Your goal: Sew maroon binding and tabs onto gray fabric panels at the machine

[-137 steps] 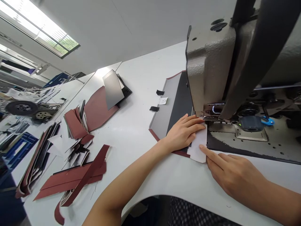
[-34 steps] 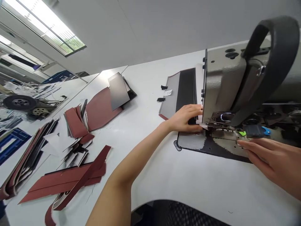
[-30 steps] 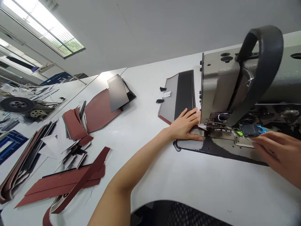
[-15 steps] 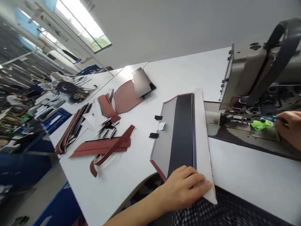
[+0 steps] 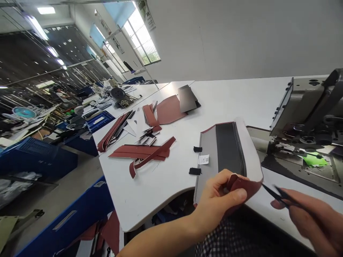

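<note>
Pinching a turned-up maroon end [image 5: 249, 188] of a sewn panel [image 5: 227, 150] between the thumb and bent fingers of the left hand [image 5: 218, 201]. Grasping dark snips [image 5: 287, 195] in the right hand [image 5: 313, 216], keeping blades parted and pointing toward the outer corner of the maroon end; seeing tips just beside it, not telling whether touching. Finding the panel lying mostly on the white table [image 5: 150, 192], left of the sewing machine [image 5: 308, 103], with near end above checked clothing [image 5: 217, 233]. Reading across it from the left: grey section, black band, pale strip [image 5: 248, 151]. Noting a white label [image 5: 204, 159] and two black tabs [image 5: 195, 171] along its left edge. Observing a bright green scrap [image 5: 314, 159] on the machine bed. Logging, farther left, crossing maroon strips [image 5: 144, 151], dark sheets [image 5: 187, 100] overlapping a maroon piece [image 5: 170, 110], and, below table height, a blue bin [image 5: 88, 210].
</note>
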{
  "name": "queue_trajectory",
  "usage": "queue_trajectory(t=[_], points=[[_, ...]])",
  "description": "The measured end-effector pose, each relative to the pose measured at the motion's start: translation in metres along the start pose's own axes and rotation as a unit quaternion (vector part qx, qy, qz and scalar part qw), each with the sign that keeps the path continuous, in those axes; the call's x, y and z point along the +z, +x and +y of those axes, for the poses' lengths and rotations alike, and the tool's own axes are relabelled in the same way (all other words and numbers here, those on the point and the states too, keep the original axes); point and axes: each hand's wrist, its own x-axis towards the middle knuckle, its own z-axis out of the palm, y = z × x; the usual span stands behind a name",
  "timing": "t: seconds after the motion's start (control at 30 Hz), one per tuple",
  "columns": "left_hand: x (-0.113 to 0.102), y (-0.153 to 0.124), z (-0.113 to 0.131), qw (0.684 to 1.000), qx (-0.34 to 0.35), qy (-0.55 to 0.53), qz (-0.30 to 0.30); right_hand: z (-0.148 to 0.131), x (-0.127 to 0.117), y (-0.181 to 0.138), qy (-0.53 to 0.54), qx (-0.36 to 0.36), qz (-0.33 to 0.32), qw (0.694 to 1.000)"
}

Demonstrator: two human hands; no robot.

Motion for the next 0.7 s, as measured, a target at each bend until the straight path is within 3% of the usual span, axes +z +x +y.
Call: queue_trajectory(t=[0.1, 0.2, 0.37, 0.53, 0.7], points=[[0.000, -0.004, -0.003, 0.999, 0.014, -0.038, -0.023, -0.021, 0.007, 0.015, -0.016, -0.055, -0.024, 0.998], [0.001, -0.006, -0.003, 0.998, 0.024, -0.048, -0.035, -0.030, 0.011, 0.029, -0.041, -0.094, 0.029, 0.994], [0.002, -0.006, -0.001, 0.999, 0.016, -0.027, -0.034, -0.035, 0.010, 0.037, 0.026, -0.096, 0.035, 0.994], [0.002, -0.007, -0.002, 0.997, 0.023, -0.042, -0.053, -0.039, 0.008, 0.041, 0.024, -0.126, 0.033, 0.991], [0.005, -0.009, 0.001, 0.997, 0.066, -0.009, -0.045, -0.041, 0.006, 0.042, 0.044, -0.107, 0.016, 0.993]])
